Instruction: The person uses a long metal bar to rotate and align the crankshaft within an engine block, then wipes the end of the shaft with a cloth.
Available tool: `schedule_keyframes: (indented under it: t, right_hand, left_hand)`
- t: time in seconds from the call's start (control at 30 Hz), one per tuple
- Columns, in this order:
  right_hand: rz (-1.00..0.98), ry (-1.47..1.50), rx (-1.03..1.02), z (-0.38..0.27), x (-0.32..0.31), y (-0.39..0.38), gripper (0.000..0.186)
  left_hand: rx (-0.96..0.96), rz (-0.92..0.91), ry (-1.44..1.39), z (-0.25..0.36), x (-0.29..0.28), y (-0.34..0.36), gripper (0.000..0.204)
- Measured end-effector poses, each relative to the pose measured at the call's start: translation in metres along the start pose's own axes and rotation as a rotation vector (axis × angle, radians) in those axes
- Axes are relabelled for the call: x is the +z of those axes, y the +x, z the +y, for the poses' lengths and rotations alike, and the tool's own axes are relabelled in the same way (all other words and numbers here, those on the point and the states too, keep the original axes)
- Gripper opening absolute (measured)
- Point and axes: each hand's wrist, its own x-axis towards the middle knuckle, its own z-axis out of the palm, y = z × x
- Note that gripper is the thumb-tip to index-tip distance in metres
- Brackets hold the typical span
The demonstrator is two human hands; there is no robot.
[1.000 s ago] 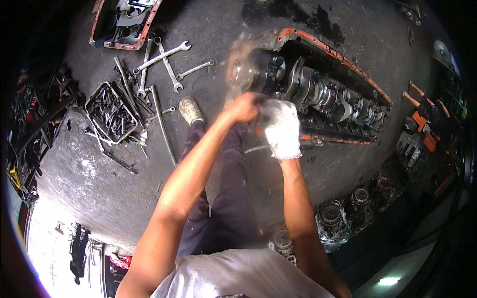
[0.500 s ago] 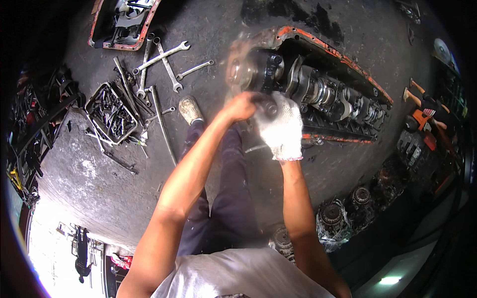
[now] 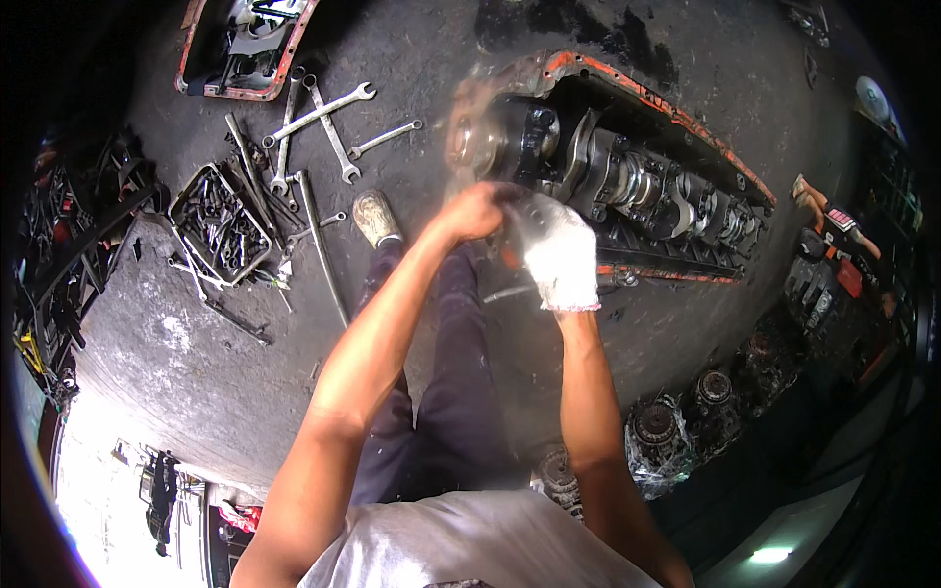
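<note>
My bare left hand (image 3: 474, 212) is curled closed just in front of the near end of an engine block (image 3: 686, 235) with its crankshaft (image 3: 642, 184) exposed. Right against its fingertips is my right hand (image 3: 564, 255), in a white knit glove. Blur smears the gloved fingers, so their grip does not show. Something dark lies between the two hands, mostly covered; its kind cannot be made out. An orange-red flange (image 3: 667, 95) runs along the block's edge. The block's left end is blurred in the picture.
Left of my shoe (image 3: 374, 218) lie several wrenches (image 3: 326, 116), a long metal bar (image 3: 321, 250) and a tray (image 3: 220, 277) of small metal parts. Another orange-edged engine part (image 3: 245, 93) stands at the far left. Greasy round assemblies (image 3: 657, 421) line the lower right; a person (image 3: 843, 223) is beyond.
The gloved right hand has shifted slightly, and the dark round part seen between the hands is now more covered. The left hand stays nearly in place. The person at far right has moved.
</note>
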Motion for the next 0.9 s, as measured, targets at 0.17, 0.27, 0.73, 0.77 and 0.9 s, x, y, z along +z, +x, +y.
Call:
schedule_keyframes:
  t: [0.17, 0.27, 0.73, 0.77, 0.9]
  right_hand:
    - [0.358, -0.100, -0.324, -0.028, 0.002, -0.013, 0.056]
    - [0.030, -0.153, 0.017, -0.045, -0.019, -0.006, 0.035]
    - [0.335, -0.037, -0.539, 0.000, -0.008, -0.005, 0.027]
    - [0.136, -0.052, -0.452, 0.008, -0.012, -0.007, 0.031]
    - [0.374, 0.004, -0.141, -0.027, -0.001, -0.011, 0.038]
  left_hand:
    - [0.047, -0.051, 0.074, -0.015, -0.017, -0.004, 0.058]
    - [0.198, 0.065, 0.142, -0.047, -0.017, -0.003, 0.054]
    - [0.063, 0.063, 0.121, -0.010, 0.001, -0.005, 0.049]
    - [0.055, 0.046, 0.146, -0.005, 0.006, 0.001, 0.048]
    - [0.051, 0.041, -0.064, -0.016, -0.001, -0.003, 0.048]
